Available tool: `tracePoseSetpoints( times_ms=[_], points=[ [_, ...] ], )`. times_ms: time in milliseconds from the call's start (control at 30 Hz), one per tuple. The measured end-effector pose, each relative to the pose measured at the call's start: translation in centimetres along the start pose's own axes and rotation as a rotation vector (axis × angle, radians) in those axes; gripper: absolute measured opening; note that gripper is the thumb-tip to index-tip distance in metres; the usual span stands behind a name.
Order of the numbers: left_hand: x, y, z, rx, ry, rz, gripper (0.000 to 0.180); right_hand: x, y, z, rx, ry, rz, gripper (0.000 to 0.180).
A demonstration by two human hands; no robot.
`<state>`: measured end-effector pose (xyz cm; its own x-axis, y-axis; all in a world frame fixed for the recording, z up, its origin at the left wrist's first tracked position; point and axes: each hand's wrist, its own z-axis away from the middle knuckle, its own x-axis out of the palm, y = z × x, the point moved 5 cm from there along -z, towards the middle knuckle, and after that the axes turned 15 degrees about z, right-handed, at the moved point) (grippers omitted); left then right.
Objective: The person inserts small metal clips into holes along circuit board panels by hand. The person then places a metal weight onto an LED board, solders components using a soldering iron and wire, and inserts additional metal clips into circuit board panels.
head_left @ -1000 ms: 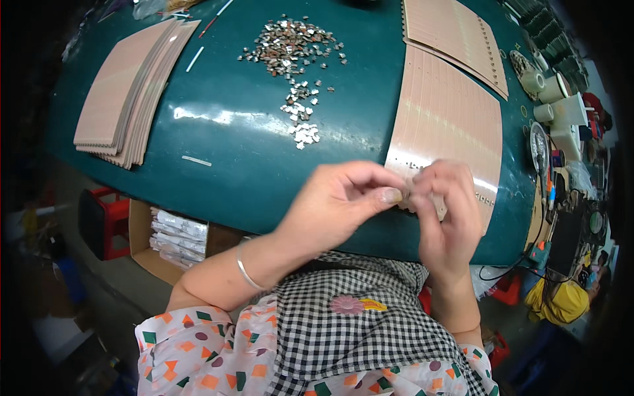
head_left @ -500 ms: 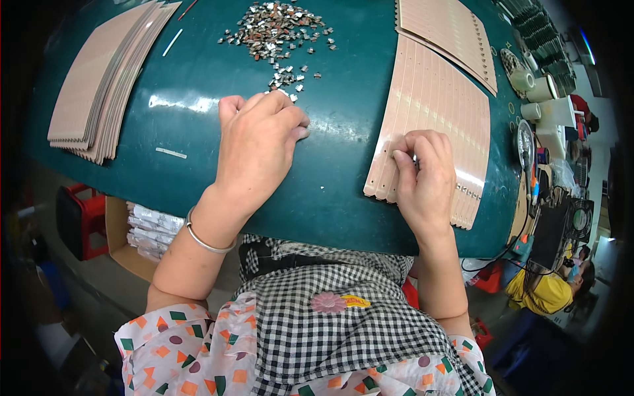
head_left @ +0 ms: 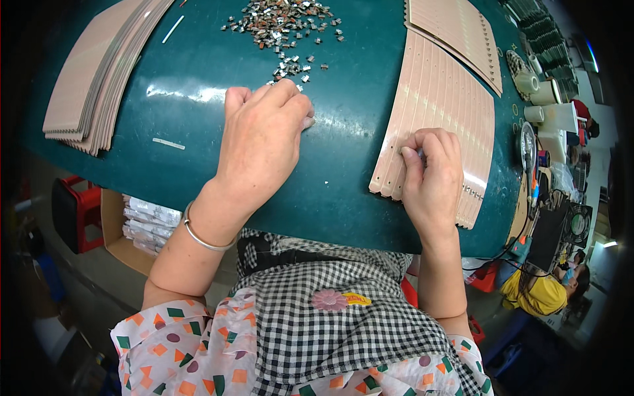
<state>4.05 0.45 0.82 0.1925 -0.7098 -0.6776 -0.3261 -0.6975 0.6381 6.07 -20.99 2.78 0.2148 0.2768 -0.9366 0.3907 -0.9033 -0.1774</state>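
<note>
The grooved tan panel (head_left: 441,99) lies beneath your right hand (head_left: 434,175), its thumb and fingers bent together; whether they grip anything, I cannot tell. Your left hand (head_left: 264,135) curls at the near end of the small metal pieces (head_left: 281,23), its grip hidden too, over the green counter (head_left: 343,168).

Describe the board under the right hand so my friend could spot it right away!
Start with the big green table and look at its right side. Find the wide pinkish board nearer the checked apron. Unlike the stack on the table's left and the far board just beyond, this one has the right hand over it.
</note>
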Motion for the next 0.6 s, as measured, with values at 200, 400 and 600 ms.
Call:
tracePoseSetpoints(
  times_ms=[200, 400, 600],
  points=[
    [0.4, -0.2, -0.1, -0.019, -0.004, -0.017, 0.009, 0.3, -0.4, -0.1, -0.049, 0.035, 0.032, 0.011],
    [-0.3, 0.5, -0.2, -0.131, 0.049, 0.319, 0.005, 0.4, -0.5, -0.1, -0.053, 0.057, 0.058, 0.012],
    [2.7, 2.7, 0.8, -0.57, -0.135, 1.449, 0.014, -1.9, -0.2, -0.2, 0.126, 0.03, -0.205, 0.012]
  ],
)
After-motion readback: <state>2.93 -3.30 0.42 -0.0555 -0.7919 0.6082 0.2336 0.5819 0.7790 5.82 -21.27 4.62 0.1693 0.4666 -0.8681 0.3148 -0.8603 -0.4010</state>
